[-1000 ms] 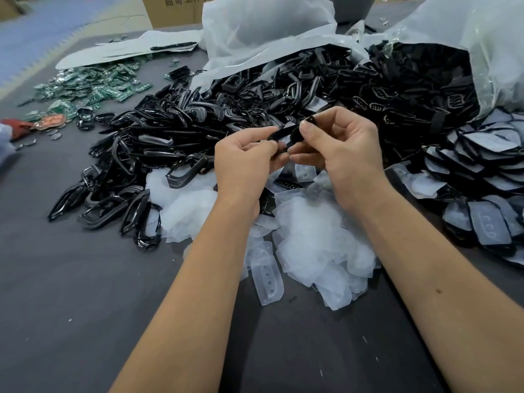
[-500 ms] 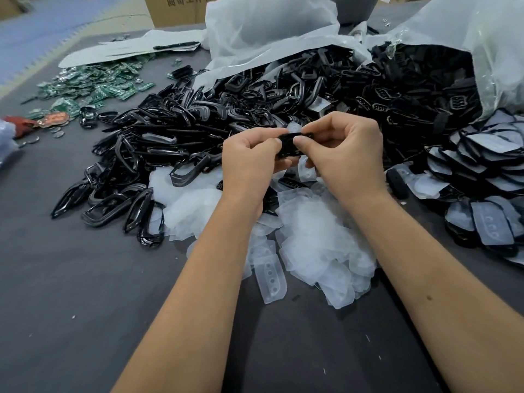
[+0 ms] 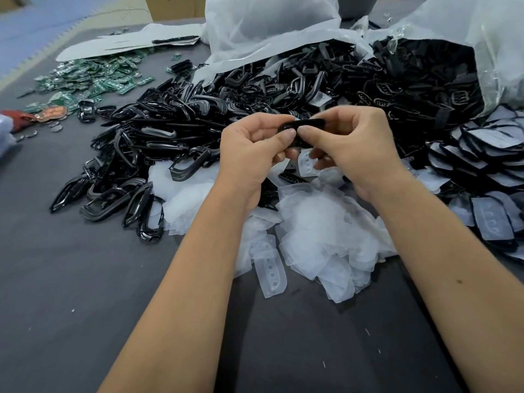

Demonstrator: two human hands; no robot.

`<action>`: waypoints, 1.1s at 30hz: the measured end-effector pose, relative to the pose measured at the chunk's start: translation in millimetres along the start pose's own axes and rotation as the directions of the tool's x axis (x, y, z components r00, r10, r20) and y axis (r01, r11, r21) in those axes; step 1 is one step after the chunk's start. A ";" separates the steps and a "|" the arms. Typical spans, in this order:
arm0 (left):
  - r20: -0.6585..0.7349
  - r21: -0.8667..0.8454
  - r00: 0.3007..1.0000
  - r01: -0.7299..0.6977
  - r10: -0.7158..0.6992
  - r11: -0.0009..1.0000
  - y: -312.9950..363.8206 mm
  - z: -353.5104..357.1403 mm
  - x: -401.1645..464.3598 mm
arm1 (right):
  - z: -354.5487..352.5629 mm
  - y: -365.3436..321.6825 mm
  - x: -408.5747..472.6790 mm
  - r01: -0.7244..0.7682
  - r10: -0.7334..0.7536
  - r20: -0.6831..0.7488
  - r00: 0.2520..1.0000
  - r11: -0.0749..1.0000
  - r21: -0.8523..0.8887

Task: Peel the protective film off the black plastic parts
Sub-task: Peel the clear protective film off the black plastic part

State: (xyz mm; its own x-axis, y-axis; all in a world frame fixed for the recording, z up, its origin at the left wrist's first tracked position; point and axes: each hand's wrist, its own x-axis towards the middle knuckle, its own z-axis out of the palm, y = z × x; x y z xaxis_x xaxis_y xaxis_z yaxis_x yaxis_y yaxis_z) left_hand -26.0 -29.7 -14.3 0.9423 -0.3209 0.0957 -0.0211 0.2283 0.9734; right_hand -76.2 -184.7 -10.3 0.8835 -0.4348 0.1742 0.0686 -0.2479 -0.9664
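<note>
Part in hand: one black plastic part (image 3: 304, 126) is held edge-on above the table (image 3: 71, 279), between both hands, over the heap of peeled film.
Left hand: the left hand (image 3: 251, 154) has its fingers curled round the part's left end, thumb tip on the near edge.
Right hand: the right hand (image 3: 358, 150) pinches the right end, thumb meeting the left thumb; a clear film piece (image 3: 307, 163) with holes hangs just under its curled fingers. Whether it is still stuck to the part cannot be told.
Peeled film: a heap of translucent film pieces (image 3: 312, 236) lies on the table under the wrists.
Right bag: a white plastic bag (image 3: 482, 38), lying open, holds a dense mass of black parts (image 3: 425, 80).
Middle bag: another white bag (image 3: 269, 26) spills black frames (image 3: 170, 137) across the table towards the left.
Right edge: flat black parts still covered with film (image 3: 487, 171) lie overlapping.
Far left: green circuit boards (image 3: 93, 75) are scattered beside a flat white sheet (image 3: 113, 46).
</note>
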 end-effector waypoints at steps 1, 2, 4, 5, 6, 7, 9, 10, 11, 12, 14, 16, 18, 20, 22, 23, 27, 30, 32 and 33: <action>0.021 -0.008 1.000 0.007 -0.007 1.000 0.3 -0.3 -0.2 | -2.7 0.2 0.3 -0.025 0.023 0.040 0.999 0.998 0.053; 0.035 -0.008 0.999 0.011 -0.010 1.000 0.3 -0.3 -0.8 | -5.2 0.4 0.9 -0.032 0.028 0.057 0.998 0.997 0.070; 0.040 0.020 0.999 -0.007 0.006 1.000 -0.6 0.8 -1.3 | -8.1 -0.1 2.1 -0.021 0.015 0.082 0.997 0.997 0.077; 0.036 0.044 0.999 -0.024 0.022 0.999 -1.0 1.4 -1.1 | -9.3 -0.7 2.8 -0.013 0.006 0.097 0.995 0.997 0.076; 0.032 0.062 0.999 -0.038 0.036 0.997 -1.3 1.7 -0.8 | -10.7 -1.6 3.5 -0.009 0.001 0.114 0.993 0.997 0.072; 0.029 0.073 0.999 -0.047 0.045 0.996 -1.3 1.8 -0.2 | -12.1 -2.5 4.4 -0.009 -0.001 0.136 0.991 0.998 0.069; 0.026 0.078 0.998 -0.054 0.052 0.995 -1.2 1.3 0.4 | -14.6 -3.8 5.1 -0.024 0.007 0.199 0.980 0.996 0.082; 0.025 0.080 0.998 -0.057 0.055 0.995 -1.3 1.0 0.3 | -15.3 -4.6 4.7 -0.033 0.013 0.224 0.974 0.996 0.087; 0.028 0.085 0.998 -0.062 0.059 0.994 -1.5 0.9 0.2 | -15.7 -5.3 4.2 -0.028 0.010 0.232 0.973 0.997 0.073; 0.034 0.093 0.997 -0.066 0.063 0.994 -1.8 0.9 -0.1 | -15.7 -5.8 3.5 -0.004 -0.005 0.223 0.975 0.999 0.037; 0.031 0.107 0.997 -0.068 0.065 0.992 -1.9 0.7 -0.6 | -14.2 -6.6 2.5 0.074 -0.060 0.186 0.981 0.995 -0.069; 0.015 0.121 0.998 -0.067 0.066 0.990 -1.6 0.1 -0.5 | -12.2 -7.3 2.1 0.129 -0.105 0.169 0.980 0.982 -0.140; 0.003 0.142 0.997 -0.071 0.071 0.987 -1.6 0.6 -0.1 | -12.2 -7.5 1.9 0.156 -0.125 0.171 0.977 0.971 -0.181; -0.022 0.172 0.997 -0.075 0.079 0.982 -2.5 1.7 0.3 | -17.0 -7.3 3.5 0.163 -0.118 0.195 0.974 0.958 -0.234; -0.076 0.212 0.993 -0.070 0.088 0.975 -3.9 1.4 1.5 | -26.4 -7.7 6.2 0.191 -0.089 0.283 0.955 0.914 -0.357; -0.107 0.224 0.990 -0.066 0.092 0.972 -4.6 0.4 2.5 | -32.0 -8.3 8.4 0.230 -0.061 0.356 0.933 0.860 -0.455; -0.188 0.183 0.979 -0.040 0.075 0.982 -5.8 -3.6 4.9 | -39.9 -13.6 10.8 0.312 0.135 0.530 0.837 0.677 -0.666; -0.204 0.125 0.977 -0.030 0.055 0.992 -5.0 -3.9 5.0 | -35.8 -18.5 9.2 0.319 0.171 0.528 0.832 0.632 -0.707; -0.208 0.099 0.977 -0.023 0.043 0.995 -4.4 -3.7 5.0 | -37.4 -18.2 9.2 0.314 0.136 0.502 0.854 0.635 -0.706; -0.211 0.088 0.977 -0.022 0.040 0.996 -4.4 -3.9 4.9 | -39.1 -17.4 10.0 0.307 0.091 0.478 0.873 0.659 -0.686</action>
State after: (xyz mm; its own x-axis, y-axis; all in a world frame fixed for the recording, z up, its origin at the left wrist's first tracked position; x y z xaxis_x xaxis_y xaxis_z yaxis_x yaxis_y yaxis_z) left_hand -19.9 -28.6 -18.9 0.9900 -0.1099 0.0889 -0.0714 0.1534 0.9856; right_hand -86.7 -218.6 15.7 0.9996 0.0118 -0.0260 -0.0013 -0.8911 -0.4538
